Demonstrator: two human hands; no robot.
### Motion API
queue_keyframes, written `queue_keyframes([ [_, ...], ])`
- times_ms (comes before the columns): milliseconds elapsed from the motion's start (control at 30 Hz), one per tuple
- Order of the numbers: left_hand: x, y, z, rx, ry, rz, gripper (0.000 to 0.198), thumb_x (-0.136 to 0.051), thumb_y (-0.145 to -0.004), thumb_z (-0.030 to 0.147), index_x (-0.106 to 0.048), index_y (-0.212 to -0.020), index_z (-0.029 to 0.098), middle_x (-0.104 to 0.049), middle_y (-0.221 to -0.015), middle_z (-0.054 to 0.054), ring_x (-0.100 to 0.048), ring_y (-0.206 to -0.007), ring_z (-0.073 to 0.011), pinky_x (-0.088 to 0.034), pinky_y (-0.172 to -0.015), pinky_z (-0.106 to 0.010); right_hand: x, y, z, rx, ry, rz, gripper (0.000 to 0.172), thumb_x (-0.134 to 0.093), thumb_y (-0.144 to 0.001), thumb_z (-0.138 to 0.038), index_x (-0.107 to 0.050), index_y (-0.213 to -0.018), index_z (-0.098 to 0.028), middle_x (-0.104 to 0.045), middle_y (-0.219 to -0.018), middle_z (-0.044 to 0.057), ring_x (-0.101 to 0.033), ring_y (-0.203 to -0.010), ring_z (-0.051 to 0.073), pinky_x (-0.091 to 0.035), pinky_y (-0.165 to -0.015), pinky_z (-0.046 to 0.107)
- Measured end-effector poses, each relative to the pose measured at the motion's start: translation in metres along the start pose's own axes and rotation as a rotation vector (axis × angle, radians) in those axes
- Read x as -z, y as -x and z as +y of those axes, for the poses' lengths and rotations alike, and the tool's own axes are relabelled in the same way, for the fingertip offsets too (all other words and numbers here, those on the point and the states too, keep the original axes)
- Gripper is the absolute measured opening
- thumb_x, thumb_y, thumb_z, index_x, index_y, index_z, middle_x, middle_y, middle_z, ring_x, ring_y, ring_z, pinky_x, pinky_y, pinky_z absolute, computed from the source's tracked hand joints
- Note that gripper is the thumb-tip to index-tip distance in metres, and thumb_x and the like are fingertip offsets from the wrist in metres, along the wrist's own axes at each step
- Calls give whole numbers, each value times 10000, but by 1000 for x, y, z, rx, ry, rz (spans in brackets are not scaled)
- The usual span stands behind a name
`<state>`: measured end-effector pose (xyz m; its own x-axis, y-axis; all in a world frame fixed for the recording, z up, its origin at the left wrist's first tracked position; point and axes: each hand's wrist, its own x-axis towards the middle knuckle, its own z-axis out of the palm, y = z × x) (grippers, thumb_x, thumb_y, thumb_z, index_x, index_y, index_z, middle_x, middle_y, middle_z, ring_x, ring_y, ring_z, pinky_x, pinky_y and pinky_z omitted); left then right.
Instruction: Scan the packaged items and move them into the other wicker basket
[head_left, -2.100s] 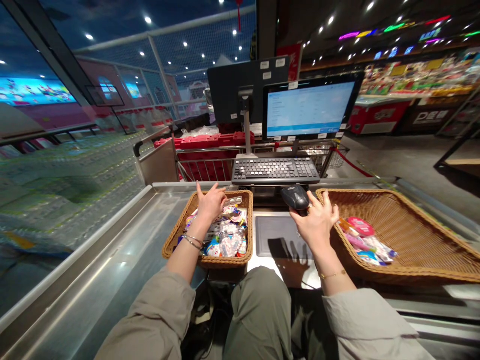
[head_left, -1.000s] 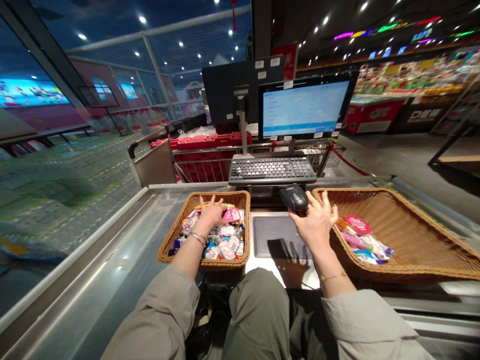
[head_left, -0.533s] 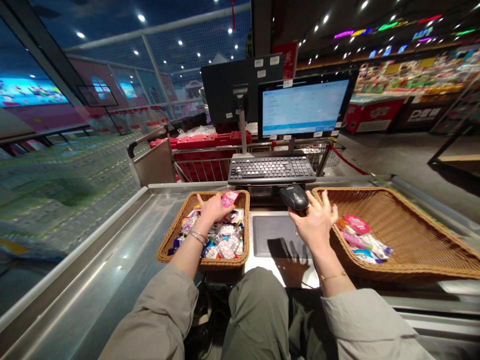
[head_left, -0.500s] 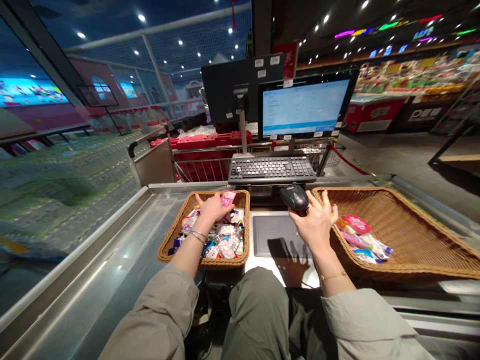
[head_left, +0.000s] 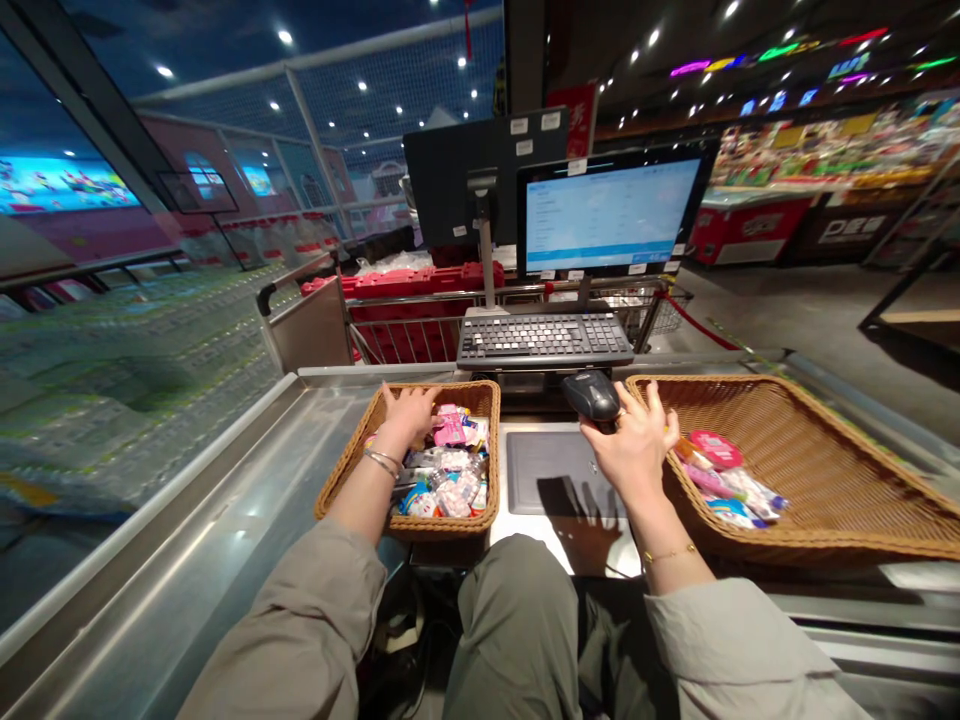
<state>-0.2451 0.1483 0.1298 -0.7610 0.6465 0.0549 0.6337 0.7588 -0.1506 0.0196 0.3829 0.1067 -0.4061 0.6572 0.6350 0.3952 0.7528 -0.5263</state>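
My left hand (head_left: 409, 418) reaches over the far left part of the left wicker basket (head_left: 491, 455), fingers apart. A pink packet (head_left: 450, 426) lies on the heap of small packaged goods right beside its fingertips; I cannot tell whether they touch. Nearer me in the same basket are clear packs of pale pink pieces (head_left: 457, 490) and blue-and-white packets (head_left: 420, 500). In my right hand (head_left: 634, 435) is a black barcode scanner (head_left: 591, 397), held above the grey counter plate (head_left: 544, 470) by the right basket's left edge.
The right wicker basket (head_left: 832, 460) holds several packets and a round pink-lidded item (head_left: 716, 449). Behind stand a keyboard (head_left: 544, 337) and a lit monitor (head_left: 611, 215). A metal counter (head_left: 255, 500) runs along the left, and a shopping cart (head_left: 405, 325) stands beyond.
My left hand has let go of the pink packet, which now lies in the left basket, and has shifted slightly left. My right hand with the scanner has barely moved.
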Motion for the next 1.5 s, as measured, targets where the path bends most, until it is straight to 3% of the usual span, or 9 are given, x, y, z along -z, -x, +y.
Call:
queue_keyframes([
  [100, 10, -6, -19, -164, -1, -38, 804, -790, -773, 328, -462, -1499, 436, -528, -1552, -104, -384, -1464, -407, -165, -1177, -730, -1, 0, -1, 1, 5, -6, 296, -604, -811, -447, -741, -918, -207, -656, -1396, 107, -311, -1500, 371, -171, -1174, 687],
  [200, 16, -10, -16, -273, -81, -54, 875, -852, -682, 231, -518, -1457, 466, -473, -1595, -89, -361, -1461, -426, -228, -1176, -670, -1, 0, -2, 6, 6, -12, 290, -599, -813, -445, -738, -909, -208, -656, -1397, 107, -305, -1503, 367, -169, -1177, 681],
  [367, 13, -17, 7, -401, -74, -66, 409, -569, -922, 290, -699, -1244, 505, -634, -1430, -22, -481, -1333, -334, -279, -1145, -542, -1, -1, -1, -3, 7, -8, 284, -621, -802, -440, -738, -908, -204, -662, -1392, 104, -321, -1496, 373, -166, -1181, 677],
  [567, 2, -24, 11, -455, 34, -52, 412, -545, -907, 180, -771, -1064, 488, -699, -1318, -6, -519, -1294, -273, -266, -1143, -464, -1, -1, 2, -10, 5, -11, 273, -630, -806, -442, -736, -892, -205, -662, -1394, 101, -326, -1499, 372, -162, -1184, 679],
  [900, 0, -25, 18, -552, -91, -43, 313, -708, -819, 132, -742, -1041, 349, -723, -1295, -24, -539, -1330, -269, -301, -1153, -513, -2, -1, 3, -1, 23, -9, 282, -637, -817, -436, -741, -915, -193, -659, -1397, 112, -331, -1498, 375, -185, -1179, 680],
  [1033, 4, -23, 17, -558, -174, -36, 591, -923, -613, 295, -676, -1149, 254, -750, -1168, -86, -609, -1210, -309, -272, -1177, -581, -1, 0, 4, -4, 19, 0, 272, -640, -816, -434, -737, -899, -194, -660, -1395, 116, -334, -1495, 374, -182, -1179, 684],
  [1133, 5, -20, 12, -520, -221, 65, 638, -914, -633, 440, -662, -1165, 195, -728, -1137, -127, -636, -1120, -313, -247, -1192, -619, -1, 1, 4, 5, 15, 0, 263, -643, -817, -430, -735, -889, -194, -658, -1398, 116, -326, -1501, 376, -186, -1176, 691],
  [1267, 4, -13, 12, -472, -221, 268, 526, -849, -741, 432, -682, -1176, 189, -711, -1102, -121, -629, -1083, -312, -185, -1222, -657, -3, 1, 3, 20, 9, 3, 254, -650, -819, -424, -738, -886, -195, -658, -1399, 110, -320, -1506, 377, -191, -1176, 694],
  [1500, 7, 4, 35, -362, -96, 566, 606, -827, -772, 407, -663, -1301, 160, -713, -1108, -147, -618, -1079, -335, -129, -1240, -696, -1, 3, -1, 44, -5, 5, 231, -656, -822, -406, -741, -857, -194, -657, -1404, 102, -326, -1506, 380, -184, -1181, 706],
])
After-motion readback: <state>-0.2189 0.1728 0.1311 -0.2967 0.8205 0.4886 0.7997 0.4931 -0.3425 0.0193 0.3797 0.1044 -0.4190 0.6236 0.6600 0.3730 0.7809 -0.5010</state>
